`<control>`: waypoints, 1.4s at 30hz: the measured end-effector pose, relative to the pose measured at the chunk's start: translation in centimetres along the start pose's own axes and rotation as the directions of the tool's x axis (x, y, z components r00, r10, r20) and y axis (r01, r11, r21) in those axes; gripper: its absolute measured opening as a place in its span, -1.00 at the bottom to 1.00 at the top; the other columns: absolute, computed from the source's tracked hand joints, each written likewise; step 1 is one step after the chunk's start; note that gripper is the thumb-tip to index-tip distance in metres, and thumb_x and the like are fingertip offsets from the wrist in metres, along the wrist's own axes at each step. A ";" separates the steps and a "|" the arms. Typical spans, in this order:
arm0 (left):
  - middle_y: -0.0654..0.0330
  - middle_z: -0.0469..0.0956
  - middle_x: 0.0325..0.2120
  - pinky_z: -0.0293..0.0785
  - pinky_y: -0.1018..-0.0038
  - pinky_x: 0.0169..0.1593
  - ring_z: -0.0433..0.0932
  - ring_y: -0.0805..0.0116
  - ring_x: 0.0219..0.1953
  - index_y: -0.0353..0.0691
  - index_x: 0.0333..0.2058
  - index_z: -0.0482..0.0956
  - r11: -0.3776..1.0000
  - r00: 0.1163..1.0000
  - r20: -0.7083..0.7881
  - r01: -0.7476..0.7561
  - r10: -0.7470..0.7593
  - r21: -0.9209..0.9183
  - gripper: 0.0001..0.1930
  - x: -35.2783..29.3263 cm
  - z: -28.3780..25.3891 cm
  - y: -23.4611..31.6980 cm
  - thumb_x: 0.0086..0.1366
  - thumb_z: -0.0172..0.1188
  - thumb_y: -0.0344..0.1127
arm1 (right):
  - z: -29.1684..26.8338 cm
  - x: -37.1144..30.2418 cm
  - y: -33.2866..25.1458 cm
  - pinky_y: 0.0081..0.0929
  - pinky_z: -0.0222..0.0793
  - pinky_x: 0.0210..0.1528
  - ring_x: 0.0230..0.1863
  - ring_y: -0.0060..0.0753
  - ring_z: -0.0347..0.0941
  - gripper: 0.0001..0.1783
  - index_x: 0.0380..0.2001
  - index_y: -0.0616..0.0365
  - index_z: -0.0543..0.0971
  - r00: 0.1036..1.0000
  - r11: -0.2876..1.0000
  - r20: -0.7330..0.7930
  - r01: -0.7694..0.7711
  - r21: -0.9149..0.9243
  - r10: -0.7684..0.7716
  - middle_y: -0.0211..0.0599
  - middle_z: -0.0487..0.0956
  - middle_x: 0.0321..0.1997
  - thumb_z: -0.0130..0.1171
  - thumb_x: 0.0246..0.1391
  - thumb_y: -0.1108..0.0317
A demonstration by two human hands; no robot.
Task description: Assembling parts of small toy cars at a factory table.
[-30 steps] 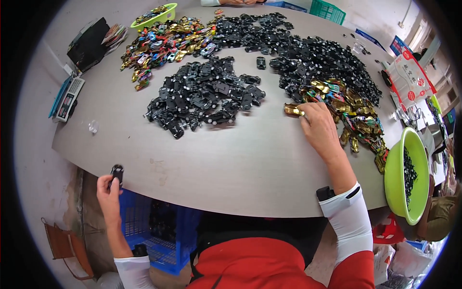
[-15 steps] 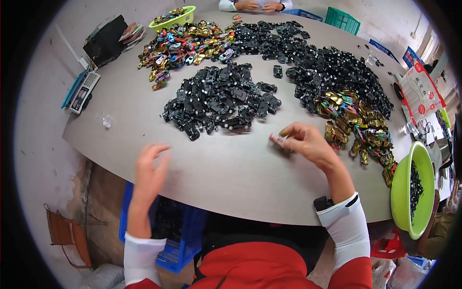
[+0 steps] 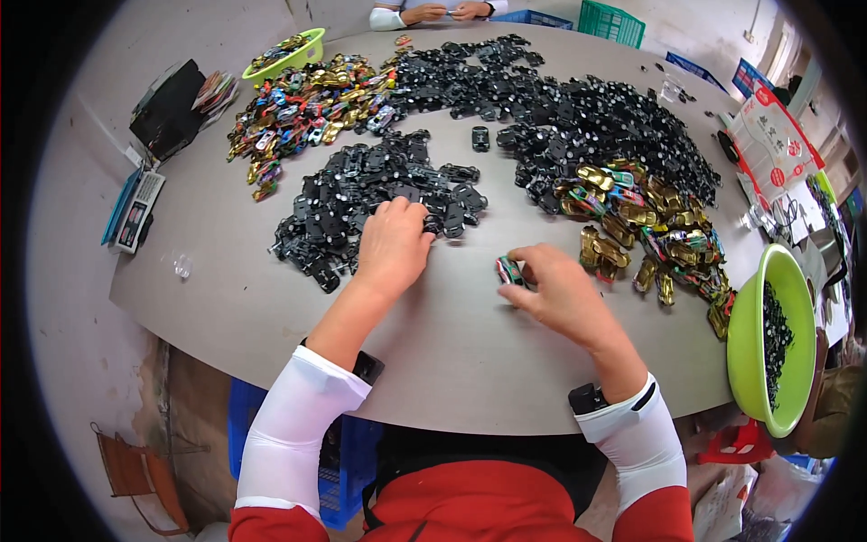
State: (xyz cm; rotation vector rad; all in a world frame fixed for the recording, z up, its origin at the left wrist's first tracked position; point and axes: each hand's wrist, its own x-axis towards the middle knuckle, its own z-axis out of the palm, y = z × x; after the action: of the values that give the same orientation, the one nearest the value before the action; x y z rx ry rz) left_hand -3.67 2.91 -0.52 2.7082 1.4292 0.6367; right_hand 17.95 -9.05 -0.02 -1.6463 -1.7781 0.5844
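Reaching forward over the table edge, the left hand lies palm down with its fingers curled onto the near side of a heap of black plastic parts; the fingertips are buried among the pieces, so whether they grip one cannot be told. Its forearm runs back and down to a white sleeve with a small dark device at the cuff.

The right hand rests on the tabletop just right of centre, fingers bent, pinching a small red-and-green toy car body between thumb and fingertips, close above the surface. Its wrist wears the same white sleeve and a dark device.

Just beyond the right hand spreads a pile of gold and coloured car shells, and behind that a wide band of black parts curving across the far side. A single black piece sits alone between the two black heaps. A further heap of coloured shells lies at far left, touching a lime-green basket.

A round grey table carries it all. On its left rim sit a calculator and a dark pouch. A lime-green bowl of small black bits hangs past the right edge. Across the table another person's hands are at work. Below the near edge stands a blue crate.
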 end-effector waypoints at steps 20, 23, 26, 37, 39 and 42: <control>0.17 0.52 -0.19 0.60 0.35 -0.10 0.59 0.31 -0.21 -0.33 0.01 0.38 -0.281 0.807 0.590 0.565 -0.004 -0.775 -0.69 -1.2 -0.6 4.5 0.30 0.10 -0.48 | 0.6 -0.1 1.2 -0.18 0.37 -0.14 -0.21 -0.02 0.38 -0.86 -0.44 0.27 0.51 0.994 0.978 -0.046 0.094 -0.184 -0.104 -0.08 0.44 -0.32 0.18 -0.15 0.49; 0.21 0.53 -0.21 0.60 0.37 -0.12 0.59 0.34 -0.22 -0.33 0.02 0.40 -0.328 0.819 0.573 0.546 0.016 -0.771 -0.70 -1.3 -0.5 4.2 0.32 0.09 -0.42 | 0.0 -0.1 1.2 -0.21 0.35 -0.18 -0.24 -0.05 0.41 -0.76 -0.31 0.26 0.55 0.992 0.970 -0.043 0.102 -0.221 -0.115 -0.12 0.43 -0.31 0.23 -0.15 0.46; 0.24 0.54 -0.24 0.58 0.40 -0.16 0.58 0.39 -0.25 -0.31 0.01 0.42 -0.319 0.806 0.592 0.566 0.017 -0.760 -0.70 -1.6 -0.5 4.1 0.33 0.09 -0.38 | 0.1 0.0 0.8 -0.22 0.35 -0.17 -0.22 -0.05 0.42 -0.75 -0.29 0.25 0.54 0.987 0.952 0.000 0.157 -0.262 -0.163 -0.12 0.42 -0.31 0.22 -0.15 0.48; 0.25 0.61 -0.29 0.50 0.49 -0.15 0.56 0.49 -0.26 -0.21 -0.16 0.54 -0.267 0.855 0.488 0.436 -0.177 -0.859 -0.83 -1.5 -0.2 3.0 0.27 0.19 -0.40 | -0.3 0.3 0.3 -0.23 0.37 -0.16 -0.21 -0.11 0.38 -0.81 -0.37 0.23 0.50 0.973 0.885 -0.022 0.199 -0.421 -0.229 -0.17 0.41 -0.31 0.20 -0.17 0.52; 0.21 0.60 -0.29 0.54 0.48 -0.18 0.58 0.47 -0.28 -0.21 -0.18 0.49 -0.338 0.846 0.518 0.455 -0.126 -0.824 -0.84 -1.5 -0.2 2.7 0.27 0.19 -0.40 | -0.3 0.3 0.3 -0.24 0.37 -0.16 -0.20 -0.12 0.37 -0.79 -0.36 0.23 0.51 0.969 0.845 0.024 0.228 -0.484 -0.247 -0.18 0.41 -0.31 0.20 -0.17 0.53; 0.18 0.60 -0.28 0.59 0.43 -0.19 0.60 0.42 -0.28 -0.20 -0.19 0.44 -0.393 0.844 0.526 0.451 -0.103 -0.801 -0.84 -1.5 -0.4 2.8 0.27 0.18 -0.40 | 0.1 0.6 0.7 -0.24 0.36 -0.15 -0.19 -0.12 0.36 -0.75 -0.31 0.25 0.52 0.972 0.893 -0.032 0.201 -0.403 -0.234 -0.20 0.42 -0.30 0.20 -0.18 0.54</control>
State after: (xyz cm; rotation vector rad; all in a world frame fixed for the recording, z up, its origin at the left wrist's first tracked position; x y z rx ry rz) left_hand -2.35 -0.03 -0.17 0.7884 0.6592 0.8089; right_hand 18.36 -8.41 -0.48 -1.6639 -2.0850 0.0507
